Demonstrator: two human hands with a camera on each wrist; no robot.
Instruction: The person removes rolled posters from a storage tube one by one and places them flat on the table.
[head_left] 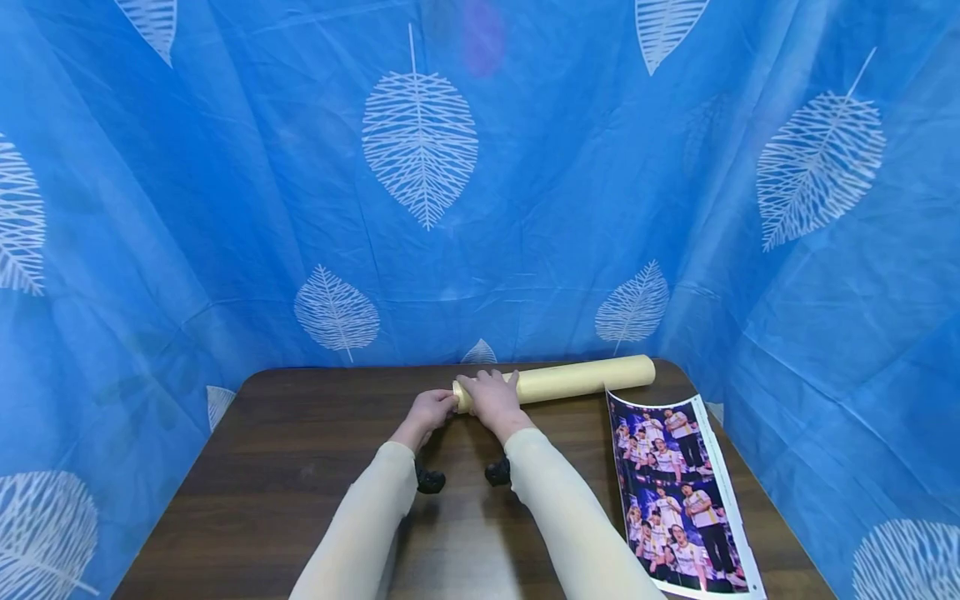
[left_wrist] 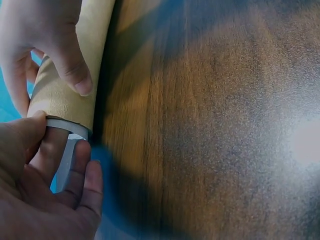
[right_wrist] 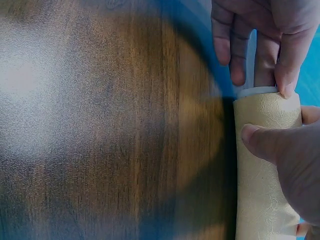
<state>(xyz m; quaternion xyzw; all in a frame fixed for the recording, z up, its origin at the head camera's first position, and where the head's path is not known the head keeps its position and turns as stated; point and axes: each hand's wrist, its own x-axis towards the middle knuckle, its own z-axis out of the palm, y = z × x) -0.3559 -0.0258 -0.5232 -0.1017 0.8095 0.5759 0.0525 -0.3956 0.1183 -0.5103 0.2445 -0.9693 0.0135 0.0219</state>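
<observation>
A long pale yellow tube (head_left: 585,382) with a textured surface lies across the back of the table. At its left end a thin white rim (left_wrist: 60,123) shows. My left hand (head_left: 433,410) pinches this rim, the thumb outside and a finger reaching into the opening. A whitish translucent strip (left_wrist: 64,165) shows between the left fingers, just outside the opening. Close beside it, my right hand (head_left: 491,400) grips the tube from above, its thumb (right_wrist: 252,132) on the near side. The far-side right fingers are mostly hidden behind the tube.
A printed sheet (head_left: 678,492) with two similar group photos lies on the right of the dark wooden table (head_left: 247,492), its upper left corner raised against the tube. A blue curtain with white leaf prints (head_left: 480,283) hangs right behind the table's back edge.
</observation>
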